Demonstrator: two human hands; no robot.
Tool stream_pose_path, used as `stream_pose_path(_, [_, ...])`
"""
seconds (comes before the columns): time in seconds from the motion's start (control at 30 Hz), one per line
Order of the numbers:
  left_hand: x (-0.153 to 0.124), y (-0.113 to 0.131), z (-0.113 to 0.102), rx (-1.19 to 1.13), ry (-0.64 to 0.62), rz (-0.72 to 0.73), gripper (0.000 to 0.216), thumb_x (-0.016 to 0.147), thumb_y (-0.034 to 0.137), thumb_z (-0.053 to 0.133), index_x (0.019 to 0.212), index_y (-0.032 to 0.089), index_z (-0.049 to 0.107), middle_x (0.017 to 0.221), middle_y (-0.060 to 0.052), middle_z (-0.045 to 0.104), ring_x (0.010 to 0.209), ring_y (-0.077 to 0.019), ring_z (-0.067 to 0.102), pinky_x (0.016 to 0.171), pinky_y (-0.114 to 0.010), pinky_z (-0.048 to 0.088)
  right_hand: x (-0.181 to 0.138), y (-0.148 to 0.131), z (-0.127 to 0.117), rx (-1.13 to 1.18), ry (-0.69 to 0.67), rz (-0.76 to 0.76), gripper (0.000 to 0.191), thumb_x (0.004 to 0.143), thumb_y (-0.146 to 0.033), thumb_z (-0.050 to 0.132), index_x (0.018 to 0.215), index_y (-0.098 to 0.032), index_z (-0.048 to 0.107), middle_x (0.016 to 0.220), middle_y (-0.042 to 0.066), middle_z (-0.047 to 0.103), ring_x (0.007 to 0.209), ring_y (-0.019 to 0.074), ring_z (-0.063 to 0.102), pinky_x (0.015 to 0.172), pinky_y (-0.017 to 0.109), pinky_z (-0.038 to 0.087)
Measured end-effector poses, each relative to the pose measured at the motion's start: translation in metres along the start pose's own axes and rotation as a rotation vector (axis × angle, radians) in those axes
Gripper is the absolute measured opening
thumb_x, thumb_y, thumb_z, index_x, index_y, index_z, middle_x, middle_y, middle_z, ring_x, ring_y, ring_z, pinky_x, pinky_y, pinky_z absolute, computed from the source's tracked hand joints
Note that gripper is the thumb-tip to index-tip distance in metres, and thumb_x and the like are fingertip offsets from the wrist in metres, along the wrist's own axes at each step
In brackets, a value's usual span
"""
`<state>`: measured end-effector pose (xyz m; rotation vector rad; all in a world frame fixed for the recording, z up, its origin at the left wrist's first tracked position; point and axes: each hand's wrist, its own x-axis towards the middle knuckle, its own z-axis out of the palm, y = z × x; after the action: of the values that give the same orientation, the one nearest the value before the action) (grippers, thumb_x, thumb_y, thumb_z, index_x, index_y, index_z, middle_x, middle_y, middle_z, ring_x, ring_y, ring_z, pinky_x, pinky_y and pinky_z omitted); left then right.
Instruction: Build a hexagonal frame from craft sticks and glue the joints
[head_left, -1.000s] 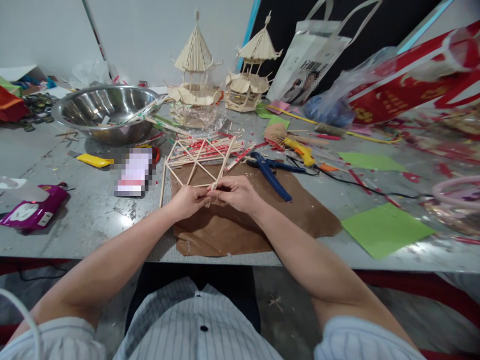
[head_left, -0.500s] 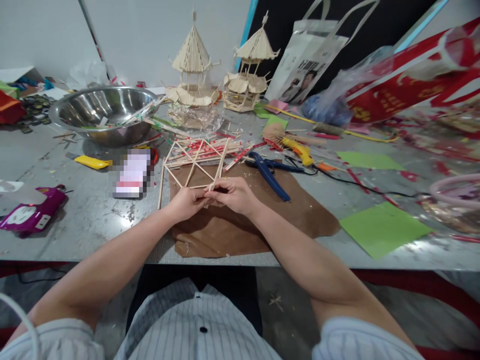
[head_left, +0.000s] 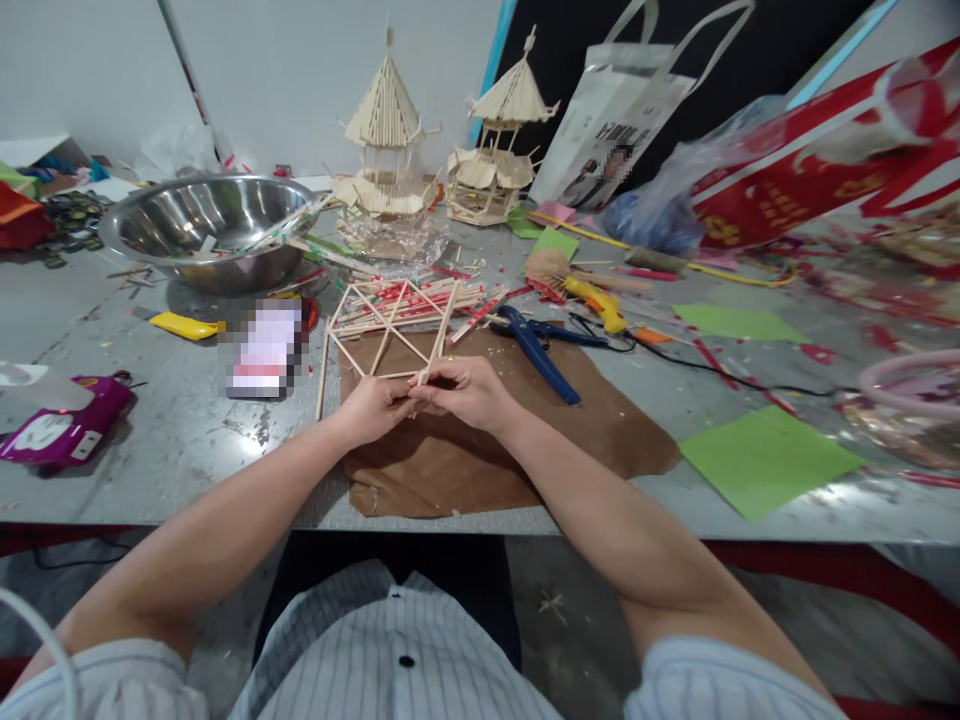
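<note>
A frame of thin wooden sticks (head_left: 385, 335), shaped like a hexagon with crossing sticks inside, is tilted up in front of me. My left hand (head_left: 377, 408) is closed on its near edge. Close beside it, my right hand (head_left: 469, 392) pinches the near right corner, where another stick rises from the fingers. The fingertips of both hands meet there and hide that joint. Beneath lies a brown cloth (head_left: 450, 465). Behind the frame is a heap of red-and-white wrapped sticks (head_left: 420, 300). Blue-handled pliers (head_left: 540, 355) rest on the cloth to the right.
Two stick pagodas (head_left: 384, 120) stand at the back, near a steel bowl (head_left: 142, 245). To the left are a phone (head_left: 262, 345), a yellow cutter (head_left: 184, 325) and a purple pack (head_left: 71, 425). A yellow glue gun (head_left: 596, 300) and green paper (head_left: 769, 460) lie on the right.
</note>
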<state>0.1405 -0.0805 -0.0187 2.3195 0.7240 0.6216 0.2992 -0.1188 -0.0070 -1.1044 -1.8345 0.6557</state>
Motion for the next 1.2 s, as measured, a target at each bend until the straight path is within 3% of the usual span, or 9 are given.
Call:
stream_pose_path(0.2, [-0.001,0.001,0.0,-0.026,0.002,0.0,0.031,0.079,0.031,0.042,0.064,0.011,0.06,0.054,0.001,0.056,0.049,-0.0063,0.046,0.048,-0.016,0.032,-0.001,-0.002,0.0,-0.039,0.002,-0.043,0.02,0.072,-0.034,0.057,0.069,-0.016,0.063,0.063,0.002,0.061,0.059,0.0102,0.055,0.058,0.022,0.042])
stream_pose_path(0.4, [0.001,0.006,-0.003,0.013,-0.016,-0.017,0.028,0.08,0.031,0.042,0.068,0.013,0.06,0.059,0.001,0.058,0.055,-0.0075,0.049,0.053,-0.017,0.035,0.002,0.004,-0.009,-0.034,0.065,0.035,0.028,0.072,-0.042,0.054,0.073,-0.016,0.063,0.07,0.003,0.062,0.061,0.0108,0.054,0.058,0.022,0.042])
stream_pose_path(0.6, [0.0,0.007,-0.004,0.052,-0.043,-0.022,0.029,0.081,0.032,0.041,0.071,0.014,0.062,0.06,0.0,0.058,0.055,-0.008,0.049,0.055,-0.019,0.035,0.007,0.022,-0.034,-0.174,0.286,0.113,0.039,0.077,-0.049,0.044,0.078,-0.015,0.062,0.064,0.002,0.058,0.054,0.0096,0.05,0.053,0.021,0.039])
stream_pose_path(0.73, [-0.002,0.008,-0.003,0.084,-0.026,-0.015,0.028,0.08,0.03,0.042,0.069,0.014,0.061,0.057,0.001,0.056,0.052,-0.0072,0.046,0.052,-0.018,0.033,0.009,0.03,-0.059,-0.445,0.47,0.271,0.039,0.078,-0.048,0.041,0.081,-0.015,0.062,0.07,0.005,0.061,0.063,0.0143,0.054,0.061,0.026,0.041])
stream_pose_path(0.87, [-0.002,0.008,-0.004,0.093,-0.024,-0.016,0.029,0.081,0.03,0.041,0.066,0.014,0.06,0.056,0.001,0.055,0.052,-0.0068,0.046,0.052,-0.018,0.032,0.003,0.043,-0.09,-0.91,0.383,0.661,0.039,0.072,-0.043,0.05,0.098,-0.015,0.059,0.099,0.014,0.059,0.091,0.0258,0.054,0.073,0.037,0.041])
stream_pose_path(0.97, [-0.002,0.006,-0.007,0.091,0.041,-0.038,0.029,0.081,0.032,0.041,0.067,0.013,0.059,0.055,0.001,0.055,0.05,-0.0062,0.044,0.05,-0.018,0.031,-0.004,0.057,-0.106,-1.013,0.182,0.925,0.054,0.066,-0.049,0.055,0.106,-0.012,0.054,0.106,0.018,0.055,0.095,0.0305,0.053,0.074,0.042,0.041])
stream_pose_path(1.07, [-0.001,0.004,-0.009,0.101,0.081,-0.044,0.029,0.08,0.033,0.041,0.069,0.014,0.059,0.055,0.002,0.055,0.048,-0.0058,0.043,0.049,-0.017,0.031,-0.008,0.067,-0.111,-1.011,0.067,1.006,0.054,0.065,-0.051,0.054,0.103,-0.012,0.056,0.103,0.018,0.057,0.093,0.0296,0.054,0.073,0.041,0.042])
stream_pose_path(1.2, [0.0,0.003,-0.011,0.09,0.118,-0.053,0.029,0.08,0.033,0.042,0.069,0.014,0.06,0.056,0.002,0.055,0.05,-0.0059,0.044,0.05,-0.017,0.031,-0.007,0.071,-0.109,-1.011,0.105,1.001,0.04,0.068,-0.042,0.054,0.095,-0.014,0.06,0.095,0.016,0.06,0.089,0.029,0.057,0.07,0.04,0.043])
